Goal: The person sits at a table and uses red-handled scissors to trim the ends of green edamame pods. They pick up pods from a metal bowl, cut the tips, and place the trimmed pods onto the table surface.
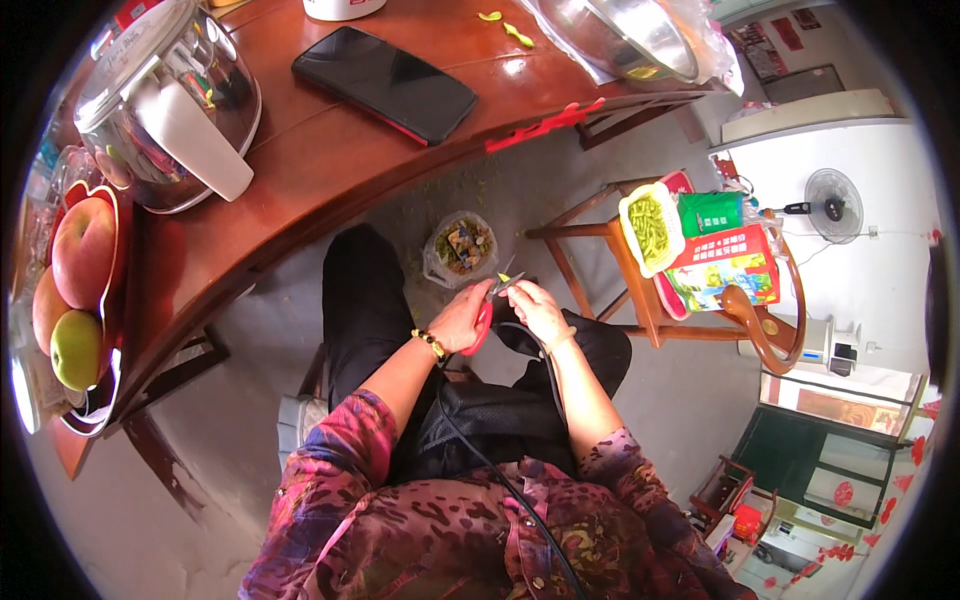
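Above my lap, my left hand point(460, 320) is closed round a pair of scissors with red handles point(483, 328). Their metal blades point away from me, up against the fingers of my right hand point(539, 312). Between those right fingertips I pinch a small yellow-green piece point(505, 279), too small to name surely; it touches or nearly touches the blades. Just beyond my hands, on the floor, stands a bin lined with a clear bag point(437, 268), holding green scraps and wrappers. To the right, a white basket point(630, 235) of slender green pieces rests on a wooden chair point(620, 245).
The wooden table point(285, 190) curves across the front and left, bearing a black phone point(385, 85), a kettle point(190, 120), a fruit tray point(120, 280) and a metal bowl point(640, 40). Green and red packages point(725, 260) share the chair. A black cord point(470, 450) runs down my front.
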`<state>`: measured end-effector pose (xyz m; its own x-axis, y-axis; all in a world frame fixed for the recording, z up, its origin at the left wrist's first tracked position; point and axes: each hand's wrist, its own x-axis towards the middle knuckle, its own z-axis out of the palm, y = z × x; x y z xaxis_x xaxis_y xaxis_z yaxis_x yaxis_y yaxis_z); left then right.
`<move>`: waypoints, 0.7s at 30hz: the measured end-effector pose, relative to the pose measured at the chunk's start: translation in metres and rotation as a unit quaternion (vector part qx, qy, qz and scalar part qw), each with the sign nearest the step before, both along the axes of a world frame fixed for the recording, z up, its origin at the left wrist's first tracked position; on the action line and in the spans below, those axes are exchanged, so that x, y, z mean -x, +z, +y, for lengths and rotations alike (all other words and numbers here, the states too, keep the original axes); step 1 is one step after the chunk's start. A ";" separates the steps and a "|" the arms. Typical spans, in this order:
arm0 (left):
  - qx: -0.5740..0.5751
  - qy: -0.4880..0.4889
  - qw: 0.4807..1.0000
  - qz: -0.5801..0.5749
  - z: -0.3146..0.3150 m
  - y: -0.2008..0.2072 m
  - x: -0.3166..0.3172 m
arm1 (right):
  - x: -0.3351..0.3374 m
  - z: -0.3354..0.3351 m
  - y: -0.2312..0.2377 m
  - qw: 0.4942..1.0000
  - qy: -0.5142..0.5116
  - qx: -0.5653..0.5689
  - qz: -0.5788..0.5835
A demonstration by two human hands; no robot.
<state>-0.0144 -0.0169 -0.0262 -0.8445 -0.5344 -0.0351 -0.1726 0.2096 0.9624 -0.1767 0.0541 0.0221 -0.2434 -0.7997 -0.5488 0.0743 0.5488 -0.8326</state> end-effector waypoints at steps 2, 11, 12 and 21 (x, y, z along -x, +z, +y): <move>0.008 0.001 1.000 0.006 0.001 -0.001 0.001 | -0.002 0.001 -0.001 1.000 0.003 -0.001 0.003; -0.028 -0.020 0.999 -0.006 0.004 -0.023 0.004 | -0.004 -0.003 -0.006 0.999 0.019 0.001 0.037; -0.032 -0.023 0.999 -0.010 0.004 -0.024 0.004 | -0.004 -0.004 -0.006 0.999 0.023 0.003 0.044; 0.002 -0.048 0.998 -0.035 0.004 -0.024 0.006 | 0.017 -0.002 0.001 0.959 0.150 0.033 0.237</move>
<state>-0.0202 -0.0124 -0.0507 -0.8873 -0.4517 -0.0930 -0.2176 0.2322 0.9480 -0.1934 0.0517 0.0233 -0.2072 -0.9017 -0.3795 -0.4749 0.4319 -0.7668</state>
